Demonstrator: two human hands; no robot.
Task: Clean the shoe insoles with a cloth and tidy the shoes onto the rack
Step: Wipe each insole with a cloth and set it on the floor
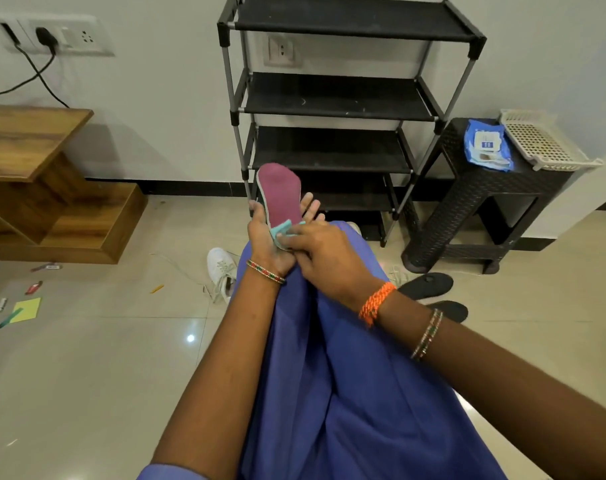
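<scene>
A magenta insole (280, 194) with a grey edge stands tilted up over my lap, in front of the black shoe rack (332, 98). My left hand (265, 240) holds it from below, fingers showing behind its right side. My right hand (320, 249) pinches a small teal cloth (281, 232) against the insole's near end. A white sneaker (220, 266) lies on the floor left of my knee. Two black flip-flops (428, 285) lie on the floor to the right. The rack's shelves hold nothing.
A black wicker stool (474, 202) right of the rack carries a blue wipes pack (487, 145) and a white basket (544, 140). A wooden unit (42, 188) stands at left. Small items and a yellow card (26, 310) lie scattered on the tiled floor.
</scene>
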